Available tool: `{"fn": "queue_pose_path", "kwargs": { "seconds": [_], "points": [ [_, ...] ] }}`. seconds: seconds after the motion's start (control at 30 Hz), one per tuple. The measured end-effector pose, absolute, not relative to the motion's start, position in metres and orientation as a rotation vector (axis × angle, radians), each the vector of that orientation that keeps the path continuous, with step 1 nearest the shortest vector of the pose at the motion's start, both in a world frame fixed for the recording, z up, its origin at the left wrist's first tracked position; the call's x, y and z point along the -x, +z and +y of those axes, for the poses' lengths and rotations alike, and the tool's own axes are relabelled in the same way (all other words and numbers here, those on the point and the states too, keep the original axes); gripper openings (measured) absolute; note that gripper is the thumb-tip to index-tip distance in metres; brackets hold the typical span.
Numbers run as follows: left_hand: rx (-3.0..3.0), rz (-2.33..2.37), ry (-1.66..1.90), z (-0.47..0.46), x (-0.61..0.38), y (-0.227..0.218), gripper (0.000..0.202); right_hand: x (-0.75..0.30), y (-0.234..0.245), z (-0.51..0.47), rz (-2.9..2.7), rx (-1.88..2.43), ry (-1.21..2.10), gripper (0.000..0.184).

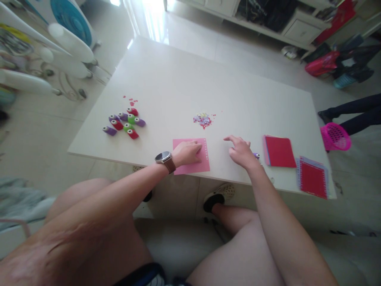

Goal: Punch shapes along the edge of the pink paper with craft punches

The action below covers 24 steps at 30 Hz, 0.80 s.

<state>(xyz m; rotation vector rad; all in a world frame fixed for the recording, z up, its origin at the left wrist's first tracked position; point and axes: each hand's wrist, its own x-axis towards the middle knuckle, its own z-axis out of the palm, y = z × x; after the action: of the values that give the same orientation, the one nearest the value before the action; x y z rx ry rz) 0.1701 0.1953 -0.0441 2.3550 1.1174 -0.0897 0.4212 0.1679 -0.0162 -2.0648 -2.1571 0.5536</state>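
My left hand (pixel 187 153) rests on a pink sheet of paper (pixel 190 167), its fingers bent down and slightly apart against the surface. Down the sheet's right side runs a row of small white punched shapes. To the right, my right hand (pixel 239 151) hovers over the table with the index finger stretched out and the other fingers partly curled; nothing shows in it. Partly hidden by that wrist is a small purple craft punch (pixel 256 155). Beyond the sheet lies a pile of small coloured paper cut-outs (pixel 203 120).
Several red, green and purple craft punches (pixel 123 122) cluster at the left, beside red cut-outs (pixel 131 101). A paper stack (pixel 280 151) and punched red sheets (pixel 313 177) lie at the right of the white table (pixel 220 85). A pink basket (pixel 335 136) and a person's legs (pixel 351 113) are beyond.
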Motion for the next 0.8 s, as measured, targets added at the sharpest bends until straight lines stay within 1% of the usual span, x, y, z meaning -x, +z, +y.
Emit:
{"fn": "queue_pose_path", "kwargs": {
  "seconds": [0.27,0.47,0.57,0.63,0.8],
  "points": [
    [-2.397,1.094,-0.039,0.194,-0.172,-0.047,0.025,-0.415,-0.022,0.164,-2.245,2.033,0.582,0.043],
    [-2.368,1.096,0.071,0.206,-0.166,-0.042,0.022,-0.405,-0.027,0.160,-2.405,1.889,0.672,0.037],
    [-2.335,1.239,0.143,0.222,-0.153,-0.035,0.022,-0.403,-0.027,0.160,-2.426,1.880,0.677,0.035],
    [-2.312,1.418,0.165,0.233,-0.141,-0.028,0.021,-0.403,-0.027,0.160,-2.419,1.885,0.667,0.034],
    [-2.155,1.855,0.057,0.247,-0.109,-0.013,0.029,-0.400,-0.027,0.162,-2.423,1.878,0.651,0.033]
  ]
}}
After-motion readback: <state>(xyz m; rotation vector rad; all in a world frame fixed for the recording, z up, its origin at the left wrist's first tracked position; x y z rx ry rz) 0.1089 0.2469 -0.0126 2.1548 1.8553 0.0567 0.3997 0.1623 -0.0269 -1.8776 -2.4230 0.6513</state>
